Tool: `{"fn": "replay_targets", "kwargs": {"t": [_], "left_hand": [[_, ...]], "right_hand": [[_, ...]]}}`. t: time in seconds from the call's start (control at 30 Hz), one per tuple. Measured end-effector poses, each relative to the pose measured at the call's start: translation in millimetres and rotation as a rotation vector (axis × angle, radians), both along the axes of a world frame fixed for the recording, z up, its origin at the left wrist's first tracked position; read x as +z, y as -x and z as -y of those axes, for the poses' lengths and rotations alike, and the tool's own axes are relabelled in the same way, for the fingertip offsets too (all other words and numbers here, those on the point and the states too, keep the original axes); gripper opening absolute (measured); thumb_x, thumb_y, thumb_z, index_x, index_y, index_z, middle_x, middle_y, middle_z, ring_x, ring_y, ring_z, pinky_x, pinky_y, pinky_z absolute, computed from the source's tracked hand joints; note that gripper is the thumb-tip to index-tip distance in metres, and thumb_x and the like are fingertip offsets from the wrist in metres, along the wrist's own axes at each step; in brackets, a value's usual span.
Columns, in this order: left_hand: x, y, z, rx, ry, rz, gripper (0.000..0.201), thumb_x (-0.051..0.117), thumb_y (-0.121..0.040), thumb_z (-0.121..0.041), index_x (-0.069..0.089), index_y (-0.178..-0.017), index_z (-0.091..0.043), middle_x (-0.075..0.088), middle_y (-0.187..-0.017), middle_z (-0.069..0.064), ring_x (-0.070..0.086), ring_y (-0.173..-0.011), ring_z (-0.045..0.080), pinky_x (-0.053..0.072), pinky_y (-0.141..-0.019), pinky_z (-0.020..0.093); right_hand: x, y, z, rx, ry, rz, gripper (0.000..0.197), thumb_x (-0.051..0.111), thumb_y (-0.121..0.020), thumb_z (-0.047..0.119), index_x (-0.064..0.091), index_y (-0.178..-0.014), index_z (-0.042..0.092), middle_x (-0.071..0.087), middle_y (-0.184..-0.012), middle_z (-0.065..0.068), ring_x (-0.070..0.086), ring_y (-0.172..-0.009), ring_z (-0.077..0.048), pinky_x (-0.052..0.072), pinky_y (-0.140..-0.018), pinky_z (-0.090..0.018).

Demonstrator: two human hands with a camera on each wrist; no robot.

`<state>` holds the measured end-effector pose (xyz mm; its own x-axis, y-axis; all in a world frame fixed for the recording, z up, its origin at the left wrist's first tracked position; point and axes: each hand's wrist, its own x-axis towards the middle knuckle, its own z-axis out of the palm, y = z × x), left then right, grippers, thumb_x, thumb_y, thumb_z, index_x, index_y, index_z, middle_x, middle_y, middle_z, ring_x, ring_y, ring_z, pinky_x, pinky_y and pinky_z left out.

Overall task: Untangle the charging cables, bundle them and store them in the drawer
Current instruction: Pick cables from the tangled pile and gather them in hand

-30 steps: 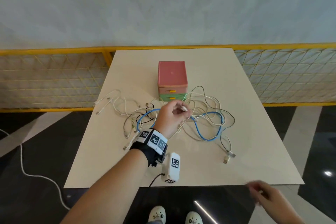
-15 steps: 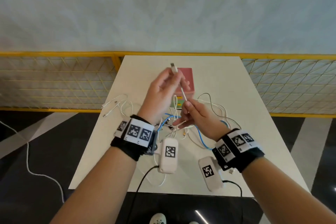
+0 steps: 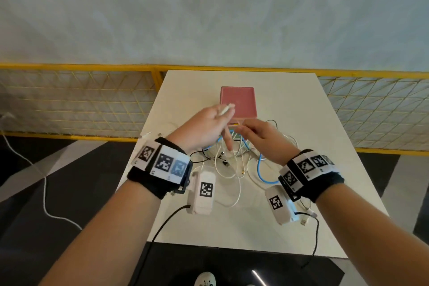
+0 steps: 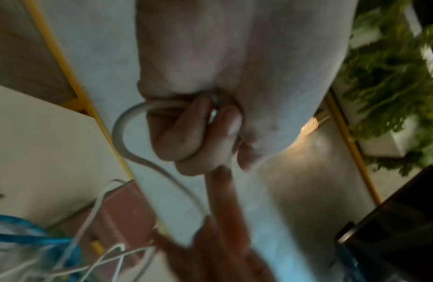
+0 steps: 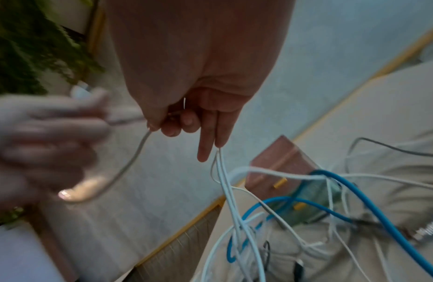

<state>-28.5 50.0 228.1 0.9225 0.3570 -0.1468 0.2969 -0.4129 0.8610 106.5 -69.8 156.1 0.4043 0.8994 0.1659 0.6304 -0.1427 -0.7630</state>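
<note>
Left hand (image 3: 205,126) and right hand (image 3: 262,138) both pinching one white cable (image 4: 128,141) above the tangle (image 3: 232,165).

Both hands raised close together, left hand (image 3: 204,126) and right hand (image 3: 263,138) curled.

Cable tangle (image 3: 232,160) lies against drawer unit (image 3: 238,102) front, blocking it. Bare worktop (image 3: 325,137) right of and behind unit; near edge bare.

Head overhead; wrists close; shared cables (image 3: 228,165).
</note>
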Motion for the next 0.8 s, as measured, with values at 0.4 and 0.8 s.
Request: {"fn": "replay_targets", "kwargs": {"t": [0.4,0.8], "left_hand": [[-2.4,-14.7,-4.1,0.251,0.015,0.401,0.034,0.038,-0.105,-0.028,0.043,-0.074,-0.015,0.061,-0.049,0.001,0.053,-0.041,0.015,0.044,-0.047,0.020],[-20.5,-18.2,-6.2,0.038,-0.592,0.147,0.065,0.040,-0.103,-0.017,0.006,-0.154,-0.038,0.075,-0.087,0.001,0.068,-0.064,0.012,0.057,-0.072,0.032]], "right_hand": [[-67.8,-6.7,-5.0,-0.079,0.027,-0.234,0.030,0.030,-0.103,0.020,0.045,-0.076,0.020,0.058,-0.081,0.004,0.063,-0.098,-0.007,0.043,-0.086,-0.021],[-35.3,-25.5,-16.0,0.004,0.200,0.023,0.031,0.034,-0.102,0.023,0.047,-0.074,0.022,0.053,-0.071,0.007,0.056,-0.074,-0.023,0.040,-0.069,-0.027]]}}
